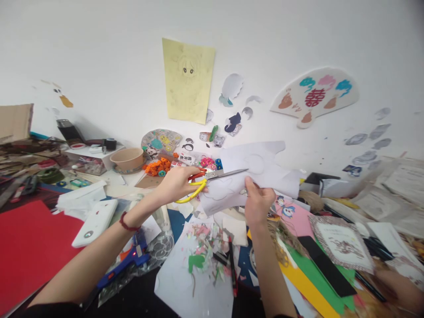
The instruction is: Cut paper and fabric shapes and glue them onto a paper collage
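White paper sheet with faint pencil outlines [271, 159] is held in the air above the middle of the bench [176, 217], toward its far edge. Scissors with red-and-yellow handles and long metal blades [212, 174] are laid across its left part. The cutting is judged to be only partly done: a rounded outline and a wavy one are seen on the sheet, neither separated from it. How far any cut has run cannot be told, nor can the gap between the blades.

The handles are gripped by the left hand [180, 183], its fingers curled around them. The sheet is pinched by the right hand [260, 201], with the thumb pressed on top and the other fingers bent underneath.

Toward the near edge, small multicoloured paper scraps [207, 251] are scattered over a white base sheet [177, 289]. Bright red card [36, 247] is spread at the near left corner, and a blue plastic glue gun [141, 251] is placed between it and the scraps. A round tan bowl [126, 159] is set near the far edge. On the right side, green paper [346, 270] is partly covered by a flat black rectangle [327, 265]. The white wall [99, 53] is decorated with a yellow paper drawing [188, 97] and a white fan-shaped cutout [316, 115].
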Available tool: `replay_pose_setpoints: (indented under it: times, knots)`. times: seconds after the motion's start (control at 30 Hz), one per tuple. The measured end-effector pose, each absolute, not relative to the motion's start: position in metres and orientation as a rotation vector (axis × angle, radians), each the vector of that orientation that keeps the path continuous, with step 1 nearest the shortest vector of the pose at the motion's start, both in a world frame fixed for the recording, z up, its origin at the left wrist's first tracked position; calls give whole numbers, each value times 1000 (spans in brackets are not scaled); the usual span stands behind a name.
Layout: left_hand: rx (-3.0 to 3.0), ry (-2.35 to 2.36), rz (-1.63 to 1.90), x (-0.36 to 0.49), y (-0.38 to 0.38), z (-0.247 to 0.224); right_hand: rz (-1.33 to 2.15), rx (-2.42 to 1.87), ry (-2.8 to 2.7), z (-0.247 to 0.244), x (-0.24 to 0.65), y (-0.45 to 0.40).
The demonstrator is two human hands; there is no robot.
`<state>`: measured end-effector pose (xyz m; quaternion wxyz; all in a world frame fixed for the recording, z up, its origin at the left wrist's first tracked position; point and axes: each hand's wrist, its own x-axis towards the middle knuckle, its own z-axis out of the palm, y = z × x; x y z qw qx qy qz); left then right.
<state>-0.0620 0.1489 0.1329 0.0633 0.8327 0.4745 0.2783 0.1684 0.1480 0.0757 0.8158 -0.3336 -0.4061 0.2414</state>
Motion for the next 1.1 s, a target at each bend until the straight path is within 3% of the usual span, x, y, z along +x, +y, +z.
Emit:
replay_pose_setpoints:
  times: [0.43,0.63,0.83,1.1]
  knots:
    - [2674,1561,675,-64,134,136,551,-821,-690,78,165,143]
    - [2147,1949,1069,-58,103,129,732,-617,-454,83,168,142]
    - [1978,1578,1048,2,68,91,828,-464,-482,88,156,130]
    - [1985,1569,1140,26,66,70,771,-519,-665,80,148,112]
